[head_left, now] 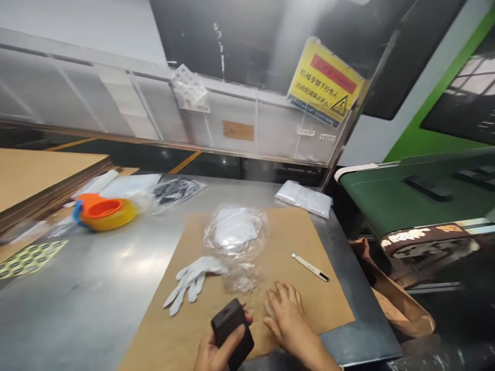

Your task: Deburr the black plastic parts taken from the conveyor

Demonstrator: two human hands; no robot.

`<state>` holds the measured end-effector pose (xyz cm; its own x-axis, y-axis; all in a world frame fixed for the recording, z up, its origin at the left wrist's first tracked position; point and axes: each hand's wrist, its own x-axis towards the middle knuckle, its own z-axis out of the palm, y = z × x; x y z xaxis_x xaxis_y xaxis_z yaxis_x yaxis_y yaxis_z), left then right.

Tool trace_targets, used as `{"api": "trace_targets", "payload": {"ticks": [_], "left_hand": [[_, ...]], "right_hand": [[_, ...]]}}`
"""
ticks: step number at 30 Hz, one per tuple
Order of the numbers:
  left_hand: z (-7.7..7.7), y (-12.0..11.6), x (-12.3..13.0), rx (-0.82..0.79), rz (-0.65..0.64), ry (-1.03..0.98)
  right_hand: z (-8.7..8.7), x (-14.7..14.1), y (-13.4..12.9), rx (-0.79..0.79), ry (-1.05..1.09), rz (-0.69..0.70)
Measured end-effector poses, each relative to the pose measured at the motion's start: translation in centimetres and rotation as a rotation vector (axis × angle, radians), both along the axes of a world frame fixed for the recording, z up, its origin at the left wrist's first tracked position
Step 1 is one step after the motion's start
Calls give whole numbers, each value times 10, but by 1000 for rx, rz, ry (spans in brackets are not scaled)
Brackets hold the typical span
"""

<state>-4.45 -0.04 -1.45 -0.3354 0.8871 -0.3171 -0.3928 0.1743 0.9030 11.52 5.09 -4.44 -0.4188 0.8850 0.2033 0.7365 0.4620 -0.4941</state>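
Observation:
My left hand (220, 348) is closed around a black rectangular block (232, 330), thumb across its face, at the bottom of the view. To its right, my right hand (288, 317) is low over the brown paper sheet (301, 232) with its fingers curled. Something pale shows under those fingers, too covered to name. A white glove (197, 278) lies on the paper to the left. Beyond my hands is a clear plastic bag (235, 232) with white contents. A utility knife (310, 268) with a light handle rests on the paper, ahead of my right hand.
The paper lies on a metal table (88, 293). Tape rolls (106, 210), a bag of black parts (176, 193) and cardboard sheets (42, 172) are at the left. A white packet (303, 198) is at the back right edge. A green conveyor (386, 198) carries black parts beyond it.

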Motion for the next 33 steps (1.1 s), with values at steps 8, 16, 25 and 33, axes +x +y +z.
{"api": "trace_targets", "payload": {"ticks": [8,16,25,33], "left_hand": [[19,-25,-17,299,-372,482],[8,-39,-17,418,-407,677],[14,-49,-14,205,-527,232],[8,-41,-9,64,-328,-851]], "right_hand": [[28,8,-21,-105,204,152],[95,-14,-51,80,250,603],[89,-15,-64,64,318,604],[33,-27,-91,90,571,227]]}}
